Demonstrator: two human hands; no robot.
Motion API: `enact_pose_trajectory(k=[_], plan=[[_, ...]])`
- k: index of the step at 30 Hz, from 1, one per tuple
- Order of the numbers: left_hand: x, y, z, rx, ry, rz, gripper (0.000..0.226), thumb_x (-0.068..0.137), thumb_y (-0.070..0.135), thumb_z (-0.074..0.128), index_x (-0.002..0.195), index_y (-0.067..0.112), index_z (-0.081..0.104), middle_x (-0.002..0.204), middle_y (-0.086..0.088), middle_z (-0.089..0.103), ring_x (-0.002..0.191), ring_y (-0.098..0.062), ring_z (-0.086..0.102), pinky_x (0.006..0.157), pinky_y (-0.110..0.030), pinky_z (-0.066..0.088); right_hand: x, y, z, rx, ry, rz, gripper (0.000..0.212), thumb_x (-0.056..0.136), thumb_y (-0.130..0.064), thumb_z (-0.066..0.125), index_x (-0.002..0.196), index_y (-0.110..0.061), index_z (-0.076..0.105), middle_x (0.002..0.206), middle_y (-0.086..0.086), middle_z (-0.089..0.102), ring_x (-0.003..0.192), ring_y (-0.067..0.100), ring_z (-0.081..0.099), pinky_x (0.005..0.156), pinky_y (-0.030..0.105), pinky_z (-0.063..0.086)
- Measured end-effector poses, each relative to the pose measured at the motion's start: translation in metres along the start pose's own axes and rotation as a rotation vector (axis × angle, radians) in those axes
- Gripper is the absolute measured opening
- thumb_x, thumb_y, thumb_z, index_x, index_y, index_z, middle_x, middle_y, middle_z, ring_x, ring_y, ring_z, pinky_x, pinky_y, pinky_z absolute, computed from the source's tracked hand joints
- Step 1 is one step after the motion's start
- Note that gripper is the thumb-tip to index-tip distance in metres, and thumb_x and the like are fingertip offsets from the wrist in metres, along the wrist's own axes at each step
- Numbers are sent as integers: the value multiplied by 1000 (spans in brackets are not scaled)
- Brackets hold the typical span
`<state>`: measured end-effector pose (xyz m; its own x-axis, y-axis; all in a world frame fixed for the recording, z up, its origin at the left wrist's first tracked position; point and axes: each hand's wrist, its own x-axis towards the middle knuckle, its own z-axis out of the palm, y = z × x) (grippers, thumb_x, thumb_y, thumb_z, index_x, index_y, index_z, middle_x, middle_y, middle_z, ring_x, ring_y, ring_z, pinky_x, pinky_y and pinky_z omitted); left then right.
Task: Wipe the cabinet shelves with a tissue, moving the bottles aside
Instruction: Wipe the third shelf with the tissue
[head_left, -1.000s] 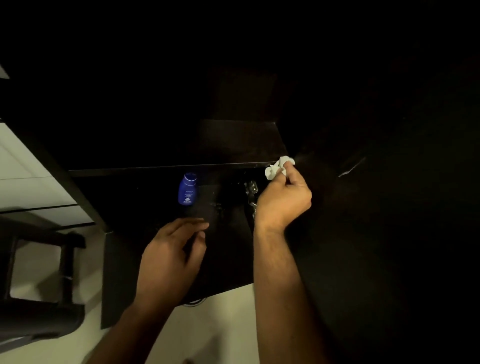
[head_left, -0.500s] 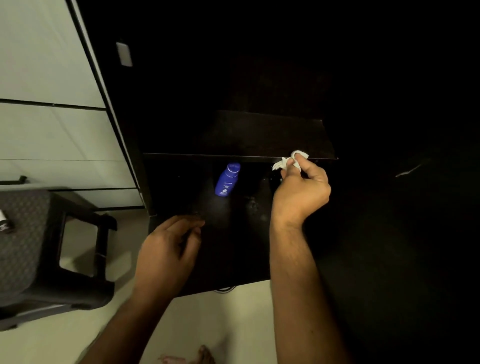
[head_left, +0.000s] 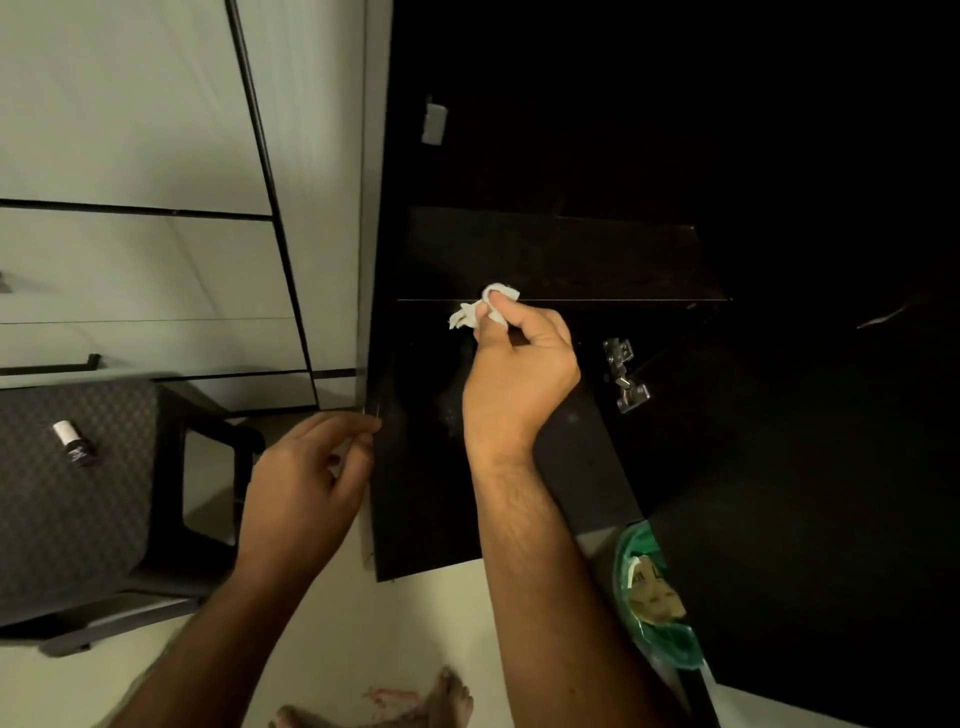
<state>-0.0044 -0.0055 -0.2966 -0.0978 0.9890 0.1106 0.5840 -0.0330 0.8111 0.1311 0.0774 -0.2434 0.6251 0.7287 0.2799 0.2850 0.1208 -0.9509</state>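
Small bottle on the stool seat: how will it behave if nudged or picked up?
The small bottle lies on its side on the dark stool, so a nudge would probably roll it. It looks light for one hand. Its smooth, dark body may be slippery. Whether it is glass cannot be told.

Two hands: the left hand (head_left: 306, 483) and the right hand (head_left: 519, 374). One tissue (head_left: 480, 306). One dark cabinet (head_left: 571, 156), one metal hinge (head_left: 623, 374) inside it. One small bottle (head_left: 75, 444), on the one stool (head_left: 78, 493) left of the cabinet.
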Motion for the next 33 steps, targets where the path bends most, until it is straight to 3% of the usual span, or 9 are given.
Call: enact_pose_trajectory(k=[4, 10, 13, 15, 19, 23, 25, 29, 33], plan=[[2, -9, -21, 2, 37, 3, 21, 94, 18, 55, 109, 17, 70, 102, 10, 64, 80, 0, 59, 67, -14, 43, -27, -9, 20, -16, -68, -64, 18, 80, 6, 72, 94, -4, 78, 88, 3, 66, 80, 6, 64, 73, 10, 51], [-5, -17, -30, -51, 84, -77, 21, 94, 15, 56, 111, 16, 69, 96, 7, 67, 72, 1, 60, 62, -12, 40, -43, -9, 27, 1, -141, -131, 16, 82, 3, 72, 95, -3, 77, 88, 2, 68, 81, 9, 66, 76, 15, 54], [-10, -18, -29, -117, 116, -150, 21, 95, 19, 55, 112, 22, 67, 92, 17, 63, 78, 9, 60, 63, -11, 40, -55, 0, 17, -131, -372, -240, 19, 83, 5, 68, 98, -3, 76, 95, 3, 70, 86, 6, 64, 78, 11, 52], [-11, -18, -28, -170, 116, -186, 21, 96, 23, 54, 113, 24, 66, 96, 14, 66, 85, 9, 59, 67, -14, 43, -68, 8, 12, -199, -508, -294, 22, 82, 7, 66, 99, -2, 76, 98, 6, 70, 89, 7, 64, 81, 12, 52], [-13, -20, -35, -399, 85, -275, 21, 95, 24, 56, 115, 30, 62, 107, 11, 68, 97, -3, 64, 81, -31, 55, -82, 11, 3, -105, -677, -87, 32, 85, 8, 63, 111, -8, 73, 108, -1, 69, 98, 1, 63, 88, 10, 49], [-17, -20, -50, -516, 76, -334, 28, 92, 21, 61, 118, 33, 57, 109, 8, 68, 97, -9, 66, 74, -29, 57, -95, 15, 5, 70, -778, 229, 48, 86, 11, 59, 125, -15, 64, 117, -3, 69, 110, 10, 66, 96, 36, 54], [-21, -21, -57, -517, 99, -354, 30, 91, 22, 63, 119, 30, 57, 107, 8, 68, 95, -8, 66, 72, -27, 57, -101, 21, 6, 67, -776, 253, 44, 85, 7, 63, 120, -19, 66, 114, 0, 70, 108, 16, 67, 93, 44, 55], [-29, -37, -64, -556, 164, -452, 22, 94, 28, 60, 115, 25, 62, 99, 7, 70, 87, -4, 68, 67, -26, 57, -117, 26, 11, 107, -817, 316, 36, 84, 7, 65, 103, -23, 66, 101, 2, 72, 98, 18, 70, 89, 47, 57], [-45, -65, -70, -607, 179, -553, 21, 94, 28, 59, 112, 20, 68, 90, 4, 71, 73, -4, 65, 59, -21, 53, -143, 33, 26, 98, -886, 385, 22, 84, 3, 69, 98, -14, 66, 94, 9, 73, 92, 24, 71, 88, 47, 57]])
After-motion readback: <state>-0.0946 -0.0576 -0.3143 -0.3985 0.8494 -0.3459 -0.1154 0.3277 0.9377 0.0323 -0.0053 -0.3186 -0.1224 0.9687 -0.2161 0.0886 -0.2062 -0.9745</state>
